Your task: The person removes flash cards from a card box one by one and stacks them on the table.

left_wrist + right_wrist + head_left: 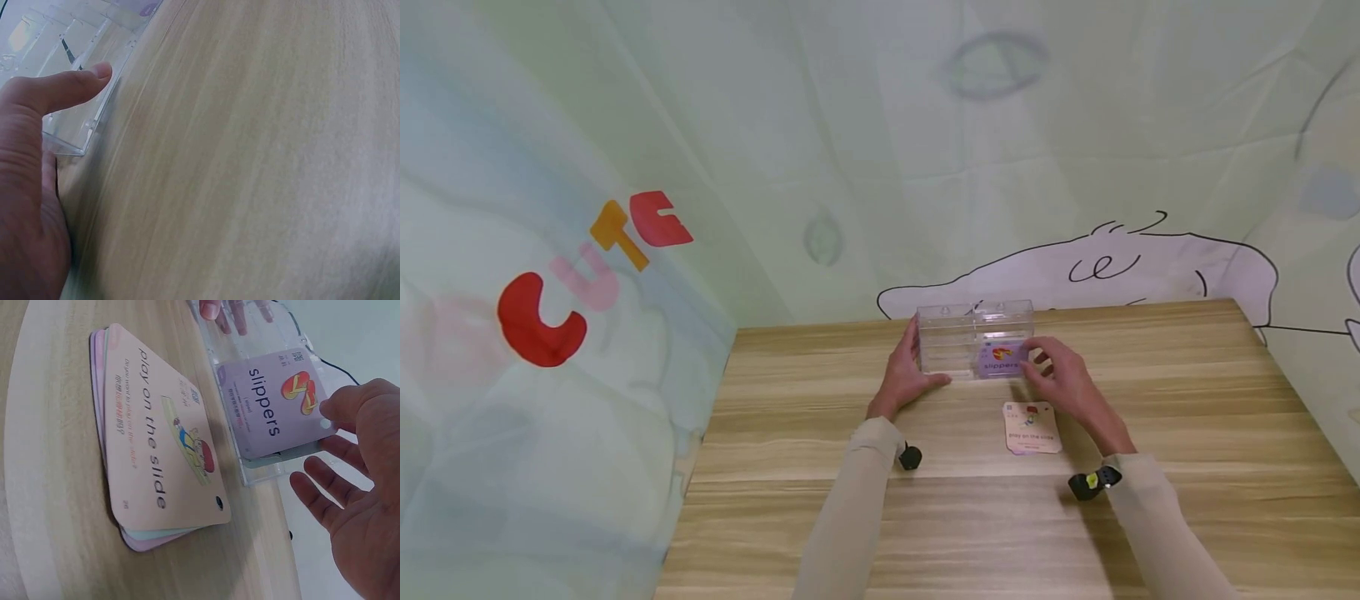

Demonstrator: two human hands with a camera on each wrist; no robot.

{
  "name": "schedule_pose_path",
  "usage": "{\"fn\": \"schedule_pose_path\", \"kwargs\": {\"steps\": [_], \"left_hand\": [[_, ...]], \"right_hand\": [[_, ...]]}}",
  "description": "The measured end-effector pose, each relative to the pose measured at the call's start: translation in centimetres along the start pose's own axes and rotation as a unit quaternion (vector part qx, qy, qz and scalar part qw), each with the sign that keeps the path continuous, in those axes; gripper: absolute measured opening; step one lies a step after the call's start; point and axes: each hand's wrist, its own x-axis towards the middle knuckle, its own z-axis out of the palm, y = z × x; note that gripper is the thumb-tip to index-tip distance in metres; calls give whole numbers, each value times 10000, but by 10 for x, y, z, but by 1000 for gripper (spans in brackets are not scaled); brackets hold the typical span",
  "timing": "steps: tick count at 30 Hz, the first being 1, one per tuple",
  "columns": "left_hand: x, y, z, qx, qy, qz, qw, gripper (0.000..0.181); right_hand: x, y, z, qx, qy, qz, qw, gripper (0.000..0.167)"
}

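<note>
A clear plastic rack (946,343) with tiers in two columns stands near the table's back edge. My left hand (907,379) grips its left side, the thumb (81,87) lying over the front edge. At the lower right compartment, my right hand (1063,382) pinches the right edge of a purple "slippers" card (275,403) between thumb and forefinger, the other fingers spread. A greenish card (294,452) shows behind the purple one. In front of the rack lies a stack of cards (156,437), "play on the slide" on top.
The wood-grain table (970,533) extends around the rack and stack. Behind it hangs a printed cloth (850,167), with another cloth side at the left bearing coloured letters.
</note>
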Motion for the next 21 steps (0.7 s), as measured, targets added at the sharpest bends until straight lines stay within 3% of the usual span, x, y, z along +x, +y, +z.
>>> {"fn": "schedule_pose_path", "kwargs": {"steps": [8, 21], "left_hand": [[0, 0, 0, -10, 15, 60, 10000, 135], [-1, 1, 0, -15, 23, 45, 10000, 134]], "right_hand": [[3, 3, 9, 124, 168, -445, 9988, 28], [8, 3, 22, 317, 482, -513, 9970, 27]]}}
